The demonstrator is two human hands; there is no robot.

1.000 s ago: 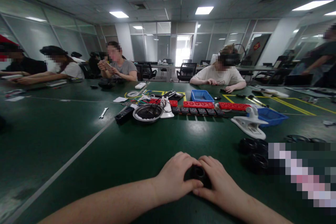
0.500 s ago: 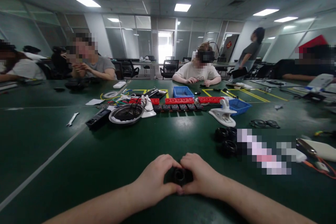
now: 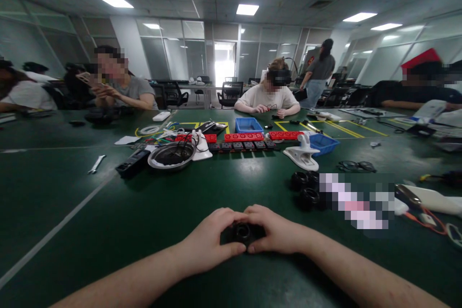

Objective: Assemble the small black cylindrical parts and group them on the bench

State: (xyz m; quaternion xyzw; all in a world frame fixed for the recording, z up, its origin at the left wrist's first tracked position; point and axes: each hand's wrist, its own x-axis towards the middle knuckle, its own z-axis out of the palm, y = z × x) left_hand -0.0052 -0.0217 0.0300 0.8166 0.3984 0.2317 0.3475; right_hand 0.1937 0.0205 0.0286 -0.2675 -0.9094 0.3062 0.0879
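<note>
A small black round part (image 3: 242,232) with a hole in its middle sits on the green table (image 3: 151,211) just in front of me. My left hand (image 3: 207,243) curls round its left side, thumb and fingers pressed to it. From the other side my right hand (image 3: 276,231) closes on it, and the two hands' fingertips meet above and below the part. Three more black round parts (image 3: 305,188) lie a little to the right, beyond my right hand.
A metal bowl (image 3: 171,155), a black box (image 3: 132,163), red and black power strips (image 3: 249,141), two blue trays (image 3: 249,125), a white clamp (image 3: 302,154), a wrench (image 3: 96,163) and glasses (image 3: 357,166) lie mid-table. Several people sit round the far edge; one stands behind.
The view has swung to the right and settled. Both hands keep their hold on the black part, which sits slightly further left in view. The standing person at the back has walked left.
</note>
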